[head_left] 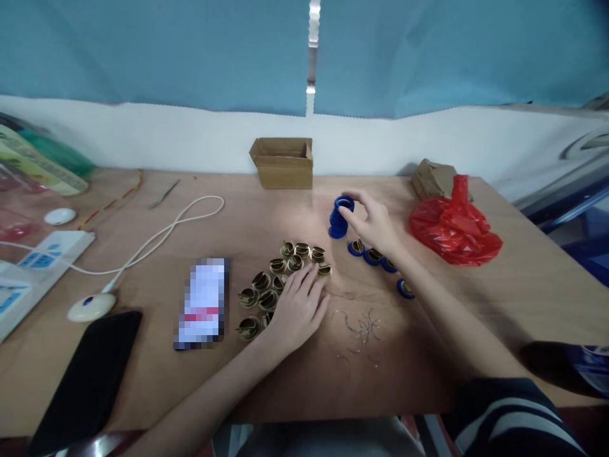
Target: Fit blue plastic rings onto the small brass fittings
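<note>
**Tall blue stack is at risk of tipping**

The right hand (375, 222) is pinching the top of the stack of blue rings (339, 218), standing toward the far edge of the table (428, 355); the fingers are narrow around it. The left hand (297, 308) is lying flat, fingers spread, on the brass caps (266, 285) at the middle. A sideways push is likely toppling the stack onto the blue pieces (375, 256) beside it. The thin wire clips (359, 327) near the left hand are easily being swept away.

A deep blue stack of plastic rings (339, 218) is seen far right of centre, brass-gold round metal caps (278, 273) near the middle, a crumpled red plastic bag (451, 225) at right, a white looped cable (166, 235) at left, and a glossy black phone (88, 377) near left.
</note>
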`<state>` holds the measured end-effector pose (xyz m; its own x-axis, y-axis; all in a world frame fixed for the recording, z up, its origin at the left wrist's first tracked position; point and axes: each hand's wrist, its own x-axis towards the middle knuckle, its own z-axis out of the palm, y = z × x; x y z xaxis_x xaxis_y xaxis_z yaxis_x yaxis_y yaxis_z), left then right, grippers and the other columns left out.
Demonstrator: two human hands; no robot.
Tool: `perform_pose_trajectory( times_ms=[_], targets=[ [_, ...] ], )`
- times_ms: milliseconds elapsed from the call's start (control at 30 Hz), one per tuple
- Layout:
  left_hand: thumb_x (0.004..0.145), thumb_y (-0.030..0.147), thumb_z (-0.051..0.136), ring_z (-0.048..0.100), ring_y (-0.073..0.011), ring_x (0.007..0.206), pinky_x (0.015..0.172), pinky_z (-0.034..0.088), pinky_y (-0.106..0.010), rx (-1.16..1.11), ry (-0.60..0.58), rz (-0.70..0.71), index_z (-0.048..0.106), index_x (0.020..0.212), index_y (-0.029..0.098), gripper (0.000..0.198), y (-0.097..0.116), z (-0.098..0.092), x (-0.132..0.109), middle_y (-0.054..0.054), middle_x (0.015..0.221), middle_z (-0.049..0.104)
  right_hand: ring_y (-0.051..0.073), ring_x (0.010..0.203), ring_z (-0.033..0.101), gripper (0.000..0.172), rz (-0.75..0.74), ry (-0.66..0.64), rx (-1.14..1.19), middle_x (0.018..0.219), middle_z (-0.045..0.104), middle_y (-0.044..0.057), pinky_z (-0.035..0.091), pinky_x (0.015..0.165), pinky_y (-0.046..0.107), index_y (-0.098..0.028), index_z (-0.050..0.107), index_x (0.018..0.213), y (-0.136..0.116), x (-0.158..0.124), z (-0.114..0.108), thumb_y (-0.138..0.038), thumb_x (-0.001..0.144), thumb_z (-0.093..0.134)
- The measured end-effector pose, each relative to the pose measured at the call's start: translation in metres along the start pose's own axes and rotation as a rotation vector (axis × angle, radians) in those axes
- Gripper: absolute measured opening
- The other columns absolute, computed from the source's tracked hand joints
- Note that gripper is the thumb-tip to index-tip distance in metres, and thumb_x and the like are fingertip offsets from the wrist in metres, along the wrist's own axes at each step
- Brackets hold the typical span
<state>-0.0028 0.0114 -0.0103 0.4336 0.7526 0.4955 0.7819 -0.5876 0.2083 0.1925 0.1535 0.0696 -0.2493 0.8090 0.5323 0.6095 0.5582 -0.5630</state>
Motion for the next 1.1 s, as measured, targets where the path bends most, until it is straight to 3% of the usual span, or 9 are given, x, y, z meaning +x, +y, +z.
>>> perform_pose_trajectory(
  times_ms=[133,167,267,400,633,867,1100],
  targets=[
    [0.096,0.019,0.053,0.058,-0.0339,0.125,0.104,0.049,-0.051,0.006,0.0,0.005,0.068,0.111,0.009,0.023,0.001,-0.001,0.0,-0.018,0.132,0.066,0.023,0.102,0.069,0.025,-0.03,0.153,0.053,0.111,0.073,0.008,0.053,0.095,0.042,-0.019,0.063,0.116,-0.018,-0.027,-0.006,-0.03,0.094,0.06],
    [0.096,0.018,0.053,0.058,-0.0337,0.124,0.104,0.049,-0.051,0.009,-0.003,0.009,0.068,0.111,0.009,0.023,0.001,-0.001,0.0,-0.017,0.131,0.067,0.022,0.098,0.07,0.024,-0.032,0.105,0.06,0.107,0.073,0.008,0.055,0.092,0.04,-0.019,0.063,0.116,-0.022,-0.037,-0.007,-0.029,0.095,0.06],
    [0.096,0.017,0.053,0.058,-0.0338,0.124,0.105,0.048,-0.051,0.011,-0.009,0.023,0.068,0.109,0.01,0.022,0.002,-0.002,0.0,-0.016,0.13,0.068,0.023,0.102,0.069,0.028,-0.077,-0.206,0.094,0.113,0.071,0.009,0.056,0.092,0.041,-0.02,0.059,0.122,-0.026,-0.072,-0.002,-0.028,0.095,0.06],
    [0.095,0.016,0.053,0.058,-0.0337,0.123,0.105,0.048,-0.052,-0.004,-0.02,0.017,0.069,0.107,0.012,0.02,0.001,-0.003,0.0,-0.013,0.128,0.069,0.025,0.12,0.064,0.033,-0.069,-0.303,0.154,0.129,0.066,0.011,0.054,0.102,0.045,-0.021,0.053,0.131,-0.016,-0.102,0.013,-0.025,0.098,0.056],
    [0.094,0.013,0.055,0.059,-0.0338,0.122,0.104,0.05,-0.052,-0.031,0.007,0.001,0.069,0.104,0.01,0.018,0.002,-0.004,-0.001,-0.015,0.122,0.071,0.026,0.129,0.059,0.039,-0.107,-0.325,0.137,0.136,0.062,0.013,0.052,0.106,0.051,-0.021,0.049,0.139,-0.006,-0.111,0.036,-0.022,0.1,0.053],
    [0.093,0.013,0.056,0.057,-0.0319,0.127,0.107,0.05,-0.049,-0.08,0.029,-0.083,0.068,0.107,0.01,0.018,0.002,-0.004,-0.002,-0.017,0.125,0.067,0.027,0.127,0.06,0.046,-0.099,-0.299,0.113,0.135,0.064,0.012,0.053,0.104,0.054,-0.026,0.049,0.145,-0.004,-0.115,0.042,-0.019,0.099,0.055],
    [0.093,0.012,0.056,0.056,-0.0321,0.126,0.106,0.051,-0.051,-0.1,0.025,-0.078,0.066,0.109,0.011,0.019,0.003,-0.004,-0.003,-0.016,0.12,0.068,0.026,0.117,0.065,0.04,-0.046,-0.268,0.165,0.128,0.07,0.008,0.055,0.1,0.05,-0.026,0.06,0.134,-0.004,-0.112,0.043,-0.02,0.095,0.064]
  ],
)
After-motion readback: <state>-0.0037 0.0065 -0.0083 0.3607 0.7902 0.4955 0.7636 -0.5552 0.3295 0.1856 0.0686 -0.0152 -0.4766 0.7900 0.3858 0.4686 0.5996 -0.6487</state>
